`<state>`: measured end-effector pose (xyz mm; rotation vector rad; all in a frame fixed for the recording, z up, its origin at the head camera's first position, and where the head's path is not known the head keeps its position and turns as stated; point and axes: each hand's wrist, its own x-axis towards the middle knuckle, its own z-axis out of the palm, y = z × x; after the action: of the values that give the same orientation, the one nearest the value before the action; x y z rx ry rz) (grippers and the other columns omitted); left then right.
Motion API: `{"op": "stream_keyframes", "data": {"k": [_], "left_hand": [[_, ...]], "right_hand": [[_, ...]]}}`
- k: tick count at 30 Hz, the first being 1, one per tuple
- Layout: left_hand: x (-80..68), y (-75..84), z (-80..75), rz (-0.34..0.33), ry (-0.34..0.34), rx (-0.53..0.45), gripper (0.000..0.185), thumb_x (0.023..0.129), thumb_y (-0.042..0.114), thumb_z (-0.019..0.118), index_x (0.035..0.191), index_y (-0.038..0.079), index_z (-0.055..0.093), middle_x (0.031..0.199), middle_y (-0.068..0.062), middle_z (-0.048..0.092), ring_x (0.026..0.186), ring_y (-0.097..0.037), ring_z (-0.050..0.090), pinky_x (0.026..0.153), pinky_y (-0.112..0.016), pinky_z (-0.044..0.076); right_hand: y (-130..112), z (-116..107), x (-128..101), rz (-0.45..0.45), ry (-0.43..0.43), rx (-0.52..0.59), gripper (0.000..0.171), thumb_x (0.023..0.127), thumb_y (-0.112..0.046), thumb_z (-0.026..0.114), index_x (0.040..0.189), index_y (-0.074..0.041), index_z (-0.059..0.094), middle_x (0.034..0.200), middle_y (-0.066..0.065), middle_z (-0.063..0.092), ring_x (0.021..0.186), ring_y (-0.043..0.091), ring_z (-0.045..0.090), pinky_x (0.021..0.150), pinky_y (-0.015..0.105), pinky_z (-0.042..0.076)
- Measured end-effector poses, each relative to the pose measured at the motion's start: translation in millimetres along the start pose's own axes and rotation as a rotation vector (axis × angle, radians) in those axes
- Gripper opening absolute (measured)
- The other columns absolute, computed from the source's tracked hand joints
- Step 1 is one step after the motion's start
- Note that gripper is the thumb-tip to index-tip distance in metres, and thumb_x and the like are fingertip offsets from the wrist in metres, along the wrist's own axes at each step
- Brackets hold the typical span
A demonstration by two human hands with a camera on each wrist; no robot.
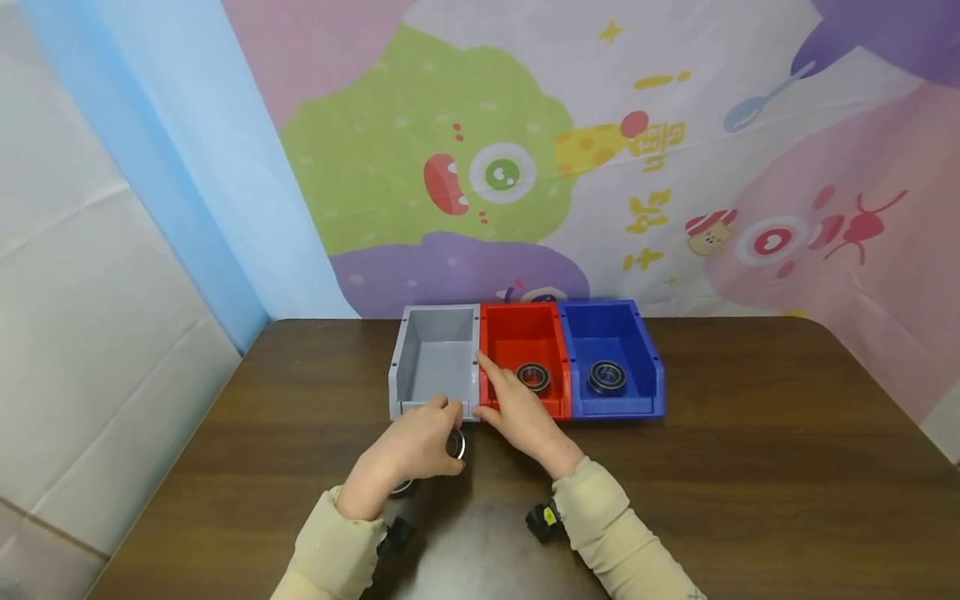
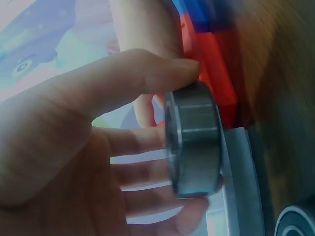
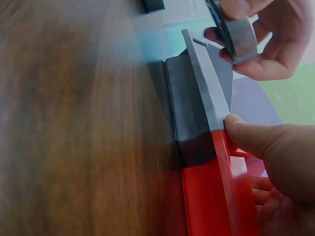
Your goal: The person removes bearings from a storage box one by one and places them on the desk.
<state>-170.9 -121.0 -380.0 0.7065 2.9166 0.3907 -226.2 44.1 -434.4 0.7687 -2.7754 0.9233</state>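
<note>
Left hand [image 1: 420,446] pinching bearing [image 1: 455,443], right hand [image 1: 517,417] gripping red bin [image 1: 521,333]

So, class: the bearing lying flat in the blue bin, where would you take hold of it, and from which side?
Come from above: the blue bin's walls block its sides. The bearing lies flat, ring face up, so probably pinch across its outer rim, or hook a fingertip in the centre hole.
</note>
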Motion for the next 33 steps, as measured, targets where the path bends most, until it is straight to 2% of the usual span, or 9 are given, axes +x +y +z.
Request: {"op": "stream_keyframes", "data": {"k": [4, 10, 20, 25, 33], "left_hand": [[-0.8, 0.9, 1.7, 0.005, -0.060, -0.009, 0.037, 0.064, 0.021, 0.076, 0.089, 0.006, 0.054, 0.085, -0.003, 0.051, 0.063, -0.016, 0.050, 0.060, -0.032, 0.043], [-1.3, 1.5, 6.3, 0.031, -0.080, 0.000, 0.033, 0.062, 0.018, 0.076, 0.086, 0.008, 0.055, 0.081, -0.001, 0.052, 0.067, -0.017, 0.052, 0.063, -0.032, 0.044], [1.1, 6.0, 12.0, 0.018, -0.146, 0.012, 0.030, 0.061, 0.013, 0.078, 0.083, 0.009, 0.059, 0.079, -0.002, 0.059, 0.074, -0.021, 0.058, 0.067, -0.034, 0.046], [2.2, 7.5, 14.1, 0.019, -0.148, 0.030, 0.030, 0.060, 0.011, 0.079, 0.082, 0.009, 0.059, 0.078, -0.001, 0.059, 0.073, -0.021, 0.057, 0.066, -0.033, 0.046], [1.5, 10.8, 17.2, 0.053, -0.110, 0.091, 0.028, 0.058, 0.009, 0.079, 0.076, 0.009, 0.057, 0.074, 0.000, 0.053, 0.070, -0.021, 0.055, 0.063, -0.032, 0.045]], "right_hand": [[-0.2, -0.4, -0.2, 0.000, -0.004, 0.007, 0.079, 0.081, -0.024, 0.067, 0.145, -0.015, 0.022, 0.118, 0.015, 0.053, 0.104, 0.027, 0.056, 0.088, 0.039, 0.046], [1.0, 1.5, -0.2, -0.002, -0.005, 0.000, 0.080, 0.081, -0.026, 0.067, 0.145, -0.016, 0.021, 0.117, 0.014, 0.054, 0.102, 0.026, 0.057, 0.087, 0.039, 0.047], [1.2, 0.7, -1.0, -0.003, 0.000, 0.004, 0.079, 0.081, -0.025, 0.067, 0.145, -0.016, 0.022, 0.114, 0.014, 0.054, 0.101, 0.026, 0.056, 0.087, 0.039, 0.047], [0.1, -0.5, -0.9, 0.005, -0.001, 0.002, 0.079, 0.081, -0.025, 0.067, 0.145, -0.015, 0.022, 0.113, 0.014, 0.054, 0.099, 0.026, 0.056, 0.087, 0.039, 0.047], [-0.4, -0.9, -0.3, 0.012, -0.005, 0.006, 0.079, 0.080, -0.025, 0.068, 0.145, -0.016, 0.022, 0.114, 0.014, 0.054, 0.101, 0.026, 0.056, 0.088, 0.039, 0.047]]}}
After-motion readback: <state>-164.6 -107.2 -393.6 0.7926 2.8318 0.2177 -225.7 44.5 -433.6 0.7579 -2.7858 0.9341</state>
